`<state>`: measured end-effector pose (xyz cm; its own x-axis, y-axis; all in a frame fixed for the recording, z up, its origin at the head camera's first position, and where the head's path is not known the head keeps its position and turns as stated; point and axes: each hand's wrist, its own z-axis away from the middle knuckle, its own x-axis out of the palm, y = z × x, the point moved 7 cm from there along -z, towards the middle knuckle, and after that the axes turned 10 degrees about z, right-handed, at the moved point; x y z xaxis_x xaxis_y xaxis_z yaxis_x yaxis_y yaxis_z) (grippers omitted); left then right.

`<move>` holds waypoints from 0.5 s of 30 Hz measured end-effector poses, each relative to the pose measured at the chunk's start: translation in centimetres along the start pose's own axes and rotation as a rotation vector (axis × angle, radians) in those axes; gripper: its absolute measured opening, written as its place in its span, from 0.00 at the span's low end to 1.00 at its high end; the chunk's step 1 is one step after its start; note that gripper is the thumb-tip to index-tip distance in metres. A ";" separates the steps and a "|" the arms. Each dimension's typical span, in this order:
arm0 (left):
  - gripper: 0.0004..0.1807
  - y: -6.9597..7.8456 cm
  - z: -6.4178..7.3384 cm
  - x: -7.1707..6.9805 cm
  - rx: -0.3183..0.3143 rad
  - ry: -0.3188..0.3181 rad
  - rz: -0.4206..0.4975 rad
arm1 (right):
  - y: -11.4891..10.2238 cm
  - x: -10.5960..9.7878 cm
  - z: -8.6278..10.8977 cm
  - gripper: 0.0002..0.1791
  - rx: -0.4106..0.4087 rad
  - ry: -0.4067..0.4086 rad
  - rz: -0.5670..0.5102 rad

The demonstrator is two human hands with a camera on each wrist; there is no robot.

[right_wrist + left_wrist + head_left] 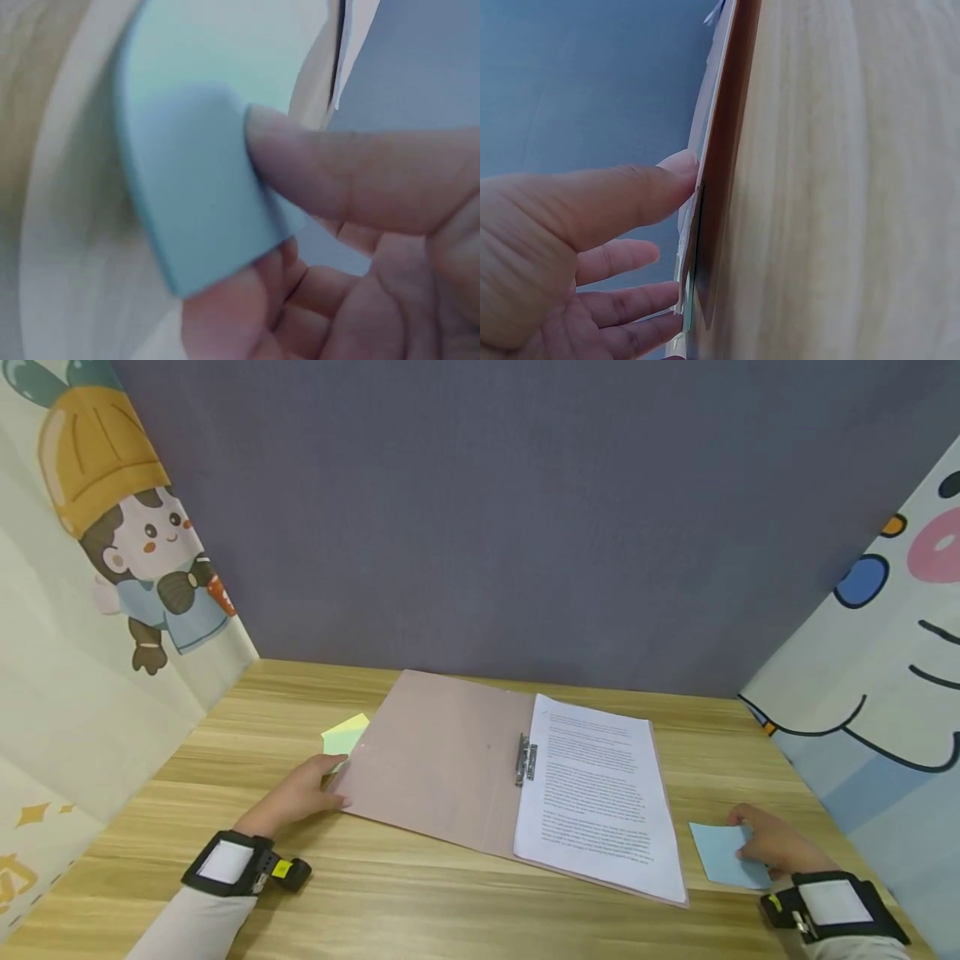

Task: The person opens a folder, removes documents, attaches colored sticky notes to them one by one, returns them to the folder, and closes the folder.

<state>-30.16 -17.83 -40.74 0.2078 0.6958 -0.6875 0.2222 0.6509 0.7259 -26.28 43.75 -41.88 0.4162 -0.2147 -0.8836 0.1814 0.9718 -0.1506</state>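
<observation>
Wood-grain table w/ a dark grey-purple backdrop behind; L side panel shows a cartoon kid in an orange hat, R side panel has bits of another cartoon. Pinkish folder lies spread mid-table, slightly angled. Printed pages sit on its R half, next to a metal clip near the spine. L hand is at the folder's L edge, thumb touching it, other fingers fairly straight & loose, not wrapped round it. Green note & yellow note stick out past that same edge, just beside the L fingers, partly hidden; can't tell if they're attached. R hand pinches a blue note, thumb on one face, fingers behind; it's R of the folder, near but apart from it. R wrist view shows the note bowed; can't tell if single sheet or thin pad. Both wrists wear black straps w/ a white patch, L strap & R strap; light sleeves below.
</observation>
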 end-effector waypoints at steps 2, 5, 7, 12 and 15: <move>0.35 0.1 0.0 0.0 0.014 -0.001 -0.001 | 0.0 -0.2 0.3 0.19 -0.016 -0.003 -0.019; 0.34 0.2 0.0 0.0 0.019 0.000 -0.002 | -0.2 -0.9 0.8 0.17 -0.059 0.003 -0.049; 0.34 0.2 0.0 -0.1 0.017 0.000 -0.002 | -0.4 -1.5 1.2 0.16 -0.084 0.014 -0.063; 0.32 0.3 -0.2 -0.2 0.010 0.009 0.007 | -1.4 -3.0 2.0 0.15 -0.135 0.022 -0.090; 0.32 0.5 -0.2 -0.3 0.010 0.017 0.010 | -2.1 -3.7 2.4 0.15 -0.158 0.044 -0.096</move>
<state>-30.34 -17.67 -40.15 0.1943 0.7072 -0.6797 0.2297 0.6409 0.7325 -26.08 42.30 -37.22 0.3639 -0.3059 -0.8798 0.0745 0.9511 -0.2999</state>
